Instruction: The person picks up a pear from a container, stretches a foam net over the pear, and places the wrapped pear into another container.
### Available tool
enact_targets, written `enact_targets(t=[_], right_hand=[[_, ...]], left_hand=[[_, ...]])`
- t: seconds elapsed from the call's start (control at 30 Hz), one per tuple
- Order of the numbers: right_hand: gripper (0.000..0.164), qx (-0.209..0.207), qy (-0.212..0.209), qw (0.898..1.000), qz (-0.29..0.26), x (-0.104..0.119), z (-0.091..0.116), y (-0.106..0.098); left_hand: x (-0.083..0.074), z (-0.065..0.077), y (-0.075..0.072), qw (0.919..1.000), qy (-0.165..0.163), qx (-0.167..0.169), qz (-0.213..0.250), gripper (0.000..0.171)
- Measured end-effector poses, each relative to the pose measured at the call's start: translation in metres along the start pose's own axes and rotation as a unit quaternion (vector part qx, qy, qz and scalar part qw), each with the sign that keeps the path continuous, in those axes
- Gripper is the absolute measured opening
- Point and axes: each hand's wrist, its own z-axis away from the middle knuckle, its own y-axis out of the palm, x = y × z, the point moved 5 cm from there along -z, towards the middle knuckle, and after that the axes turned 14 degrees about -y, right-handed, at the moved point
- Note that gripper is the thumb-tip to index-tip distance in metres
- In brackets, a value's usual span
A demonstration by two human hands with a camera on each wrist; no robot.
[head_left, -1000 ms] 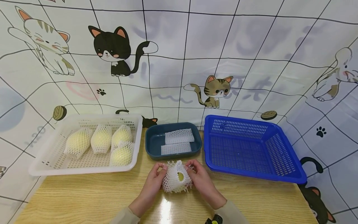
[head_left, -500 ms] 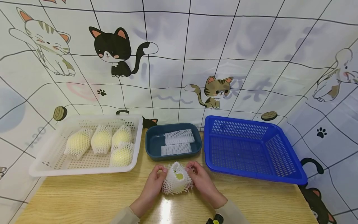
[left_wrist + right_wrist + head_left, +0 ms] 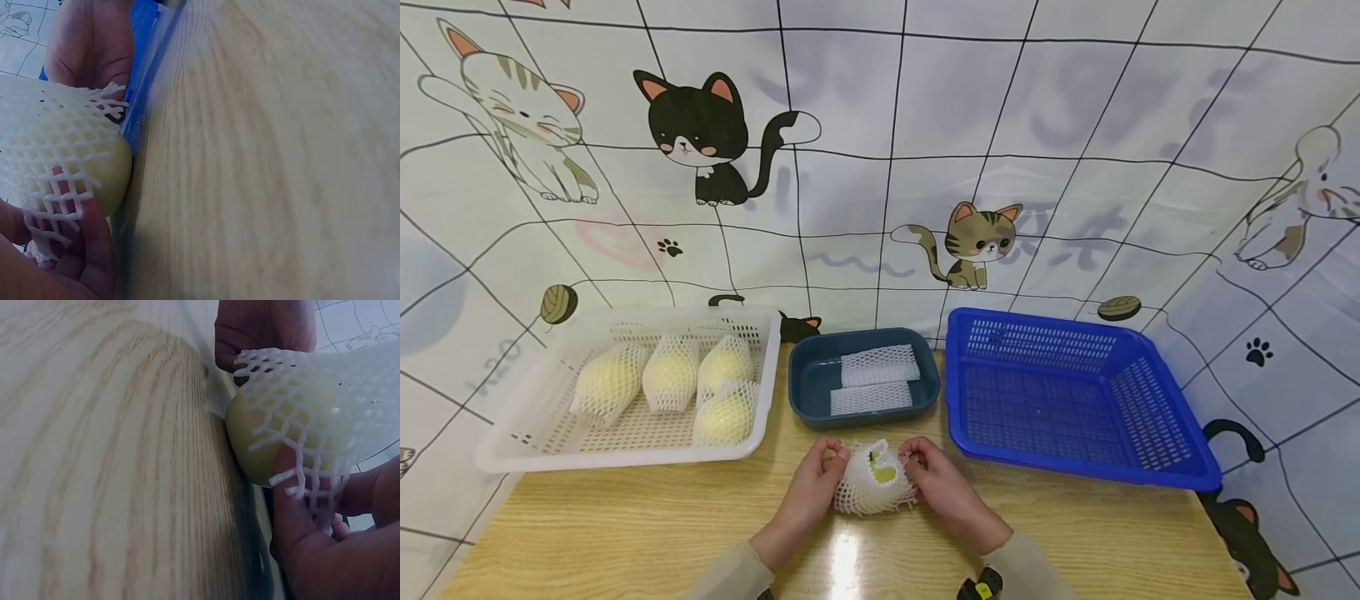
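Observation:
A pale yellow-green round fruit [image 3: 884,474] stands on the table inside a white foam fruit net [image 3: 859,490]. Its top shows through the net's opening in the head view. My left hand [image 3: 809,493] pinches the net's edge on the left side, thumb and fingers curled on the mesh. On the opposite side, my right hand [image 3: 947,490] pinches the edge in the same way. Both wrist views show the bare lower part of the fruit [image 3: 116,178] below the ragged strands of the net [image 3: 300,419], with fingertips partly under the mesh.
Behind the hands, a dark teal tray [image 3: 808,396] holds two flat foam nets [image 3: 880,367]. At left, a white basket [image 3: 625,458] contains several netted yellow fruits [image 3: 672,375]. A blue basket [image 3: 1037,408] stands at right. The cat-print curtain [image 3: 850,192] backs the table [image 3: 662,533].
The net's opening has shifted and tilted a little, so more of the fruit's yellow-green top shows. Both hands keep their pinch, the right one slightly farther right.

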Motion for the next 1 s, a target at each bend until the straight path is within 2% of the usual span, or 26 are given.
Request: enact_targets(t=[0.2, 0.53, 0.67, 0.83, 1.0], right_hand=[[0.014, 0.015, 0.016, 1.0, 0.0, -0.004, -0.001, 0.0], [0.014, 0.026, 0.033, 0.999, 0.014, -0.005, -0.005, -0.001], [0.015, 0.032, 0.029, 0.999, 0.03, -0.005, -0.007, 0.0], [0.015, 0.036, 0.02, 0.998, 0.05, -0.003, -0.009, 0.0], [0.012, 0.025, 0.004, 0.998, 0.055, 0.002, -0.011, -0.001]], left_hand=[[0.0, -0.005, -0.001, 0.9999, -0.003, 0.001, -0.013, 0.016], [0.003, -0.011, -0.003, 0.997, 0.0, -0.013, -0.077, 0.012], [0.002, -0.012, -0.004, 0.9948, -0.001, -0.02, -0.1, 0.01], [-0.002, -0.012, -0.007, 0.9908, 0.025, -0.04, -0.127, 0.01], [-0.002, -0.012, -0.008, 0.9912, 0.032, -0.043, -0.121, 0.011]])
